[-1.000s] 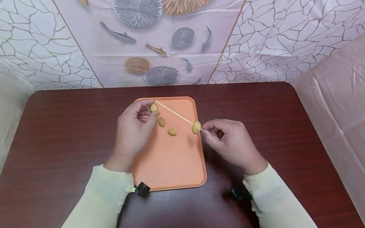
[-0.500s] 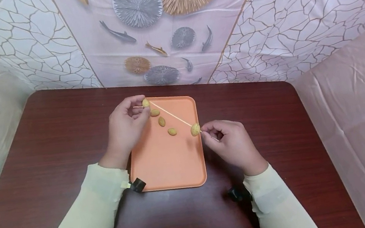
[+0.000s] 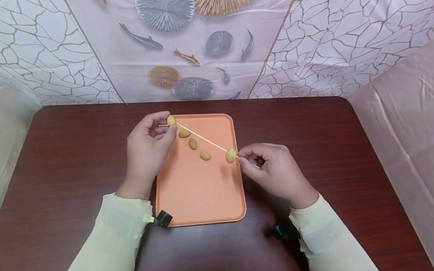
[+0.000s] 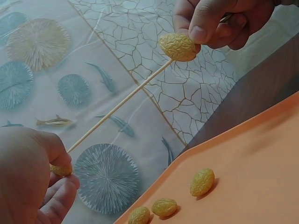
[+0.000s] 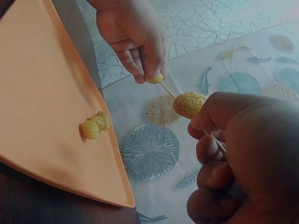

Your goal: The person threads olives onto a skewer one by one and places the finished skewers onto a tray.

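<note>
My left hand (image 3: pixel 145 148) pinches a small yellow wrinkled fruit (image 3: pixel 171 120) above the far left corner of the orange tray (image 3: pixel 201 198). From it a thin wooden skewer (image 3: pixel 202 137) slants down toward the right. Whether the skewer enters this fruit cannot be told, as the fingers cover part of it. A second yellow wrinkled fruit (image 5: pixel 190 104) is threaded on the skewer beside my right hand (image 3: pixel 273 167). The right thumb and index finger grip the skewer just behind that fruit. Three loose fruits, one of them the nearest fruit (image 3: pixel 205 155), lie on the tray.
A dark reddish-brown wooden table (image 3: pixel 80 173) carries the tray. Behind it hangs a patterned cloth (image 3: pixel 128 69), with a plain pale cloth (image 3: pixel 430 138) at the right side. Small black cameras (image 3: pixel 163 219) sit at both wrists.
My left hand has moved left and slightly away with its fruit, uncovering a loose fruit on the tray. The skewer and its threaded fruit have shifted slightly left; the right hand has barely moved.
</note>
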Motion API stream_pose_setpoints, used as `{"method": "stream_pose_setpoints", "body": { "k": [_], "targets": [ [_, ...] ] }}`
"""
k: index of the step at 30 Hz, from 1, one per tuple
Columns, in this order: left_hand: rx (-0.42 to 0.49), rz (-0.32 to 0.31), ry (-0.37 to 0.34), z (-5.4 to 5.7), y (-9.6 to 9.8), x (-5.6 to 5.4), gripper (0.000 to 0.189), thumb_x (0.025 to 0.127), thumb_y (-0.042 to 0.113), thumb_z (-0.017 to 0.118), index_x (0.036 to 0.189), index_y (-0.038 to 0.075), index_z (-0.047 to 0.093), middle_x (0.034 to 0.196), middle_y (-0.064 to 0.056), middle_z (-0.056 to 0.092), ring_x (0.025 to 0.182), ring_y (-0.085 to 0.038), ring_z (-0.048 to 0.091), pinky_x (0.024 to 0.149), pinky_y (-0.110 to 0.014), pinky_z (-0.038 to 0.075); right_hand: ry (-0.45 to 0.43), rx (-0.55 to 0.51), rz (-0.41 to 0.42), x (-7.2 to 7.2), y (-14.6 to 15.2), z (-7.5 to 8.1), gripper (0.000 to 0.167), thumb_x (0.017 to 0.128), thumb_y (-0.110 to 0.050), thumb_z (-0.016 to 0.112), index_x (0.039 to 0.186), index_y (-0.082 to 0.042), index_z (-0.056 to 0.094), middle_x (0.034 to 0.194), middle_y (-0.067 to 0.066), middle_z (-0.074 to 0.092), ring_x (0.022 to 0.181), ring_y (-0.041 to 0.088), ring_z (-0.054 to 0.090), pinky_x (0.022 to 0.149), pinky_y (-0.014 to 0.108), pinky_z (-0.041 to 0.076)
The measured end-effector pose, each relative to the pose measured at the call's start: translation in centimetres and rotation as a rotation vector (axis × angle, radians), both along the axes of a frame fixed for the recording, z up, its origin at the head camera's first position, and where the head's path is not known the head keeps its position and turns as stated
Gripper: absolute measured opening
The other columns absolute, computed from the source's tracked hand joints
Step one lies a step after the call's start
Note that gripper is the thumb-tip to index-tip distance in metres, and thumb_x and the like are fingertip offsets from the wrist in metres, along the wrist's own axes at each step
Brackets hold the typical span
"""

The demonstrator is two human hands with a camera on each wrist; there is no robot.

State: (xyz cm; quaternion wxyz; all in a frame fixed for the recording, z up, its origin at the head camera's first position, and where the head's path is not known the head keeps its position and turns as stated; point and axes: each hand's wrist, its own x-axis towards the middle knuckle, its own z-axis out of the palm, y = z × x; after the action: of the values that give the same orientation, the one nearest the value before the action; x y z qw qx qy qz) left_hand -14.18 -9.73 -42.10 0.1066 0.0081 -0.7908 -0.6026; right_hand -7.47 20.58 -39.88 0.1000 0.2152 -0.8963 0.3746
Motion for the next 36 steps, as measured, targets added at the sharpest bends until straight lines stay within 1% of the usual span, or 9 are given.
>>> {"method": "stream_pose_setpoints", "body": {
  "k": [5, 9, 16, 23, 27, 30, 36],
  "targets": [
    [0.015, 0.002, 0.01, 0.14, 0.02, 0.06, 0.034, 0.101, 0.014, 0.085, 0.134, 0.009, 0.079, 0.121, -0.009, 0.082, 0.102, -0.014, 0.078, 0.088, -0.015, 0.065, 0.009, -0.011, 0.012, -0.05, 0.01, -0.01, 0.007, 0.098, -0.005, 0.081, 0.099, -0.011, 0.084, 0.077, -0.007, 0.063, 0.073, 0.011, 0.059, 0.065, 0.016, 0.049],
    [-0.001, 0.008, 0.015, 0.1, -0.04, 0.07, 0.034, 0.101, 0.015, 0.086, 0.134, 0.008, 0.079, 0.122, -0.008, 0.081, 0.102, -0.015, 0.078, 0.088, -0.015, 0.065, 0.011, -0.013, 0.016, -0.08, 0.06, -0.02, 0.007, 0.098, -0.005, 0.081, 0.099, -0.011, 0.084, 0.077, -0.007, 0.063, 0.073, 0.01, 0.059, 0.066, 0.016, 0.049],
    [-0.022, 0.017, 0.049, -0.46, -0.09, -0.05, 0.033, 0.1, 0.016, 0.088, 0.132, 0.01, 0.081, 0.122, -0.007, 0.08, 0.103, -0.018, 0.078, 0.088, -0.015, 0.065, 0.017, -0.006, 0.018, -0.03, 0.09, 0.0, 0.006, 0.098, -0.005, 0.081, 0.099, -0.011, 0.084, 0.077, -0.007, 0.063, 0.073, 0.01, 0.059, 0.066, 0.016, 0.049],
    [-0.03, 0.019, 0.071, -0.33, -0.01, 0.11, 0.031, 0.099, 0.016, 0.089, 0.129, 0.01, 0.081, 0.12, -0.005, 0.079, 0.102, -0.017, 0.077, 0.087, -0.014, 0.064, 0.021, -0.002, 0.025, 0.05, 0.1, 0.1, 0.007, 0.097, -0.004, 0.081, 0.1, -0.01, 0.084, 0.077, -0.007, 0.063, 0.073, 0.01, 0.059, 0.066, 0.016, 0.049],
    [-0.03, 0.022, 0.076, -0.36, 0.12, 0.27, 0.03, 0.099, 0.014, 0.089, 0.127, 0.008, 0.081, 0.118, -0.006, 0.077, 0.101, -0.016, 0.076, 0.087, -0.013, 0.064, 0.024, 0.0, 0.034, 0.12, 0.06, 0.19, 0.006, 0.098, -0.004, 0.081, 0.1, -0.009, 0.084, 0.077, -0.007, 0.064, 0.073, 0.01, 0.059, 0.066, 0.016, 0.049],
    [-0.029, 0.022, 0.095, -0.38, 0.21, 0.41, 0.03, 0.098, 0.013, 0.089, 0.127, 0.006, 0.081, 0.117, -0.007, 0.077, 0.1, -0.016, 0.076, 0.087, -0.013, 0.064, 0.025, 0.005, 0.038, 0.18, 0.04, 0.26, 0.006, 0.098, -0.005, 0.081, 0.101, -0.008, 0.084, 0.078, -0.007, 0.064, 0.073, 0.01, 0.059, 0.066, 0.016, 0.05],
    [-0.044, 0.024, 0.146, -0.41, 0.39, 0.75, 0.027, 0.099, 0.012, 0.088, 0.124, 0.006, 0.083, 0.115, -0.008, 0.077, 0.1, -0.018, 0.078, 0.087, -0.014, 0.064, 0.015, 0.009, 0.032, 0.34, 0.07, 0.34, 0.006, 0.098, -0.005, 0.081, 0.101, -0.009, 0.084, 0.077, -0.007, 0.064, 0.073, 0.01, 0.059, 0.066, 0.017, 0.049]
  ]
}}
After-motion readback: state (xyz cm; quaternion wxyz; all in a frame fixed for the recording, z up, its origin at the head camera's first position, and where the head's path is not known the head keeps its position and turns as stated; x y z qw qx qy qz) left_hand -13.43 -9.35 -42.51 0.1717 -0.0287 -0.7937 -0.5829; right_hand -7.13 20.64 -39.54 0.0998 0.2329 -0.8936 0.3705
